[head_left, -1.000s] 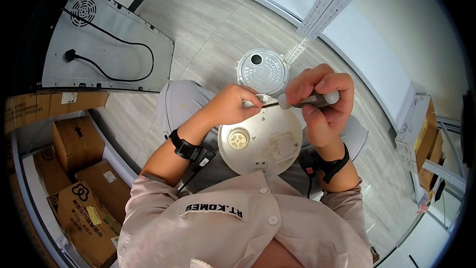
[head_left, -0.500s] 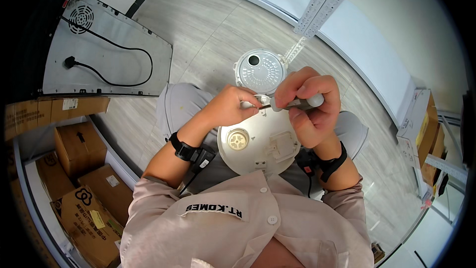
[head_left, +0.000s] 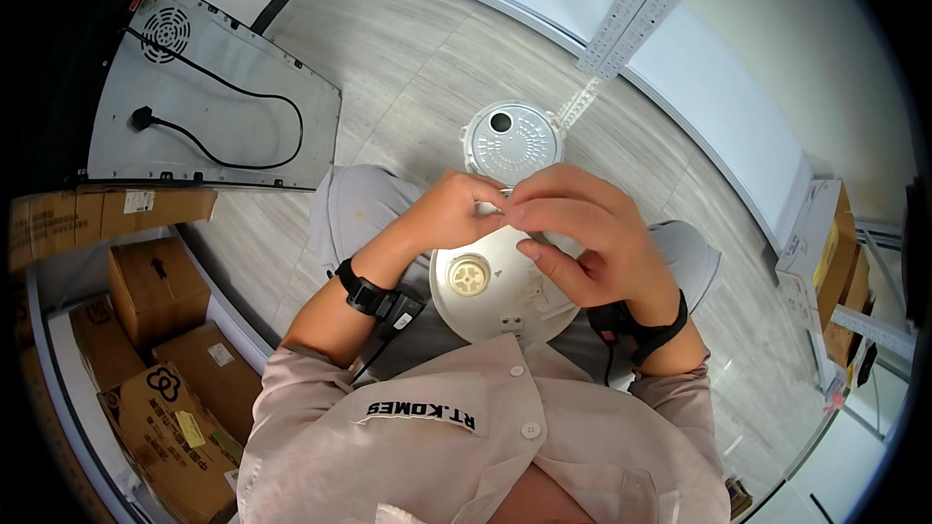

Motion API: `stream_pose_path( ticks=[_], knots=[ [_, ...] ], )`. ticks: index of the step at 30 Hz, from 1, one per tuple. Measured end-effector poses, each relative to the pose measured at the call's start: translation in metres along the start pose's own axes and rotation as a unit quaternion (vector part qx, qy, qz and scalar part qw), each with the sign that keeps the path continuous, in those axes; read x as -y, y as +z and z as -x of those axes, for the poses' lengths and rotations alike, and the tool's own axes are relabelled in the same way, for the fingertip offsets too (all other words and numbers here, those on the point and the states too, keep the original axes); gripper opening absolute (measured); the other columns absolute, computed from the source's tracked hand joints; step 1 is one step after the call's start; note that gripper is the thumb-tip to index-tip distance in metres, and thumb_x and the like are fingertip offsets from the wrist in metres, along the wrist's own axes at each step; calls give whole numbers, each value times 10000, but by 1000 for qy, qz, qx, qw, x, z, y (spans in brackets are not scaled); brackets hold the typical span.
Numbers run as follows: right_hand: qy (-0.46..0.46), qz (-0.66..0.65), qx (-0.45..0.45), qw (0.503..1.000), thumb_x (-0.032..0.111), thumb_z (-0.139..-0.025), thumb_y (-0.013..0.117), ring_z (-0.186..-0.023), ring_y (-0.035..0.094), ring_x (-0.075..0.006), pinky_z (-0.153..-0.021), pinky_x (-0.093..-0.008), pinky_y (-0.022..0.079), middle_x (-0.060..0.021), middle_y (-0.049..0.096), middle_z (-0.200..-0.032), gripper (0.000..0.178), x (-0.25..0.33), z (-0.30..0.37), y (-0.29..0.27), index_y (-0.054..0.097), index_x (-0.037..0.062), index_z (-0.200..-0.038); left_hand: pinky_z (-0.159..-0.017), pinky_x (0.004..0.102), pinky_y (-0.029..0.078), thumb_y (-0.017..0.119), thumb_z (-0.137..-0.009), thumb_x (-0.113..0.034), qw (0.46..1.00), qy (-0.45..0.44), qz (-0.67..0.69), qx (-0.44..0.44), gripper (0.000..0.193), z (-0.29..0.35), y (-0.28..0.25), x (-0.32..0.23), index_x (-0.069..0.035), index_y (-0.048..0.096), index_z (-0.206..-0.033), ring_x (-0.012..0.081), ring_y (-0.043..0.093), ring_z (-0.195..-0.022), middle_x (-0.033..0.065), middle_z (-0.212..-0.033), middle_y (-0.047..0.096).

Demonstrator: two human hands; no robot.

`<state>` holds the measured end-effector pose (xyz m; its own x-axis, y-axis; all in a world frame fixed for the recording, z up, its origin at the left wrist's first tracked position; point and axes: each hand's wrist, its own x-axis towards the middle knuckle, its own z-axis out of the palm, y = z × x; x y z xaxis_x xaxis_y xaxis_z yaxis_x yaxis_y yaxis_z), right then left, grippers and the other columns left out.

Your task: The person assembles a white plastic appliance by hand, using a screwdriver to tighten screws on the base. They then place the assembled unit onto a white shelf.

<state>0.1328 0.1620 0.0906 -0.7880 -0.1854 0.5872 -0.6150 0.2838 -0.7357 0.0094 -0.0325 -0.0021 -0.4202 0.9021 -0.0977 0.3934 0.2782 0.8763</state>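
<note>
A round white appliance shell (head_left: pixel 476 315), like a rice cooker lid, lies in my lap, with a cream round vent piece (head_left: pixel 468 276) set in it. Over its far edge my left hand (head_left: pixel 454 212) pinches thumb and fingers together; what they hold is too small to make out. My right hand (head_left: pixel 597 238) meets the left fingertips with its index finger, its thumb lower and apart. It curls over the grey-handled screwdriver, which its fingers almost wholly hide. Just beyond the hands, a round silver perforated plate (head_left: pixel 515 144) with a dark hole shows.
At the left stands a metal-backed appliance (head_left: pixel 214 97) with a black power cord (head_left: pixel 299 121). Cardboard boxes (head_left: pixel 160 281) fill a shelf below it. A white perforated upright (head_left: pixel 650 5) rises beyond the plate. Another open box (head_left: pixel 825 262) sits at the right.
My right hand has turned and its fingers have come to the left fingertips. The screwdriver, plainly visible before, is now hidden by the hand. The left hand keeps its pinch.
</note>
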Motion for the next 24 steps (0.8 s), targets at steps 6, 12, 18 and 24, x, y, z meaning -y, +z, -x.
stream_pose_path(
  ticks=[6,12,18,24],
  knots=[
    [42,53,60,996,-51,-790,713,-1019,687,-346,-846,-395,567,-171,688,-1271,578,24,-2,-16,670,28,-1361,-849,375,586,790,-822,-41,999,-8,32,10,189,-2,-1,-1,-38,812,-1010,324,760,-945,160,-1019,788],
    [75,176,39,981,130,-817,801,-903,671,-300,-748,-386,539,-125,700,-1088,504,40,-8,-22,715,80,-1311,-836,379,584,766,-819,-18,997,52,59,-9,192,-1,4,10,-23,805,-1007,328,757,-928,155,-987,782],
    [69,441,119,887,378,-796,833,-699,558,-247,-599,-355,432,-49,576,-830,446,64,-17,-21,761,125,-1155,-804,400,576,765,-785,-37,995,82,57,-13,205,1,7,15,-8,797,-986,360,740,-898,168,-962,763],
    [140,392,108,903,329,-813,812,-748,564,-268,-630,-366,442,-77,595,-922,503,80,-34,-11,689,84,-1235,-861,409,587,782,-748,-42,998,58,4,16,260,6,-1,4,-23,795,-1007,375,728,-980,182,-1078,758]
  ],
)
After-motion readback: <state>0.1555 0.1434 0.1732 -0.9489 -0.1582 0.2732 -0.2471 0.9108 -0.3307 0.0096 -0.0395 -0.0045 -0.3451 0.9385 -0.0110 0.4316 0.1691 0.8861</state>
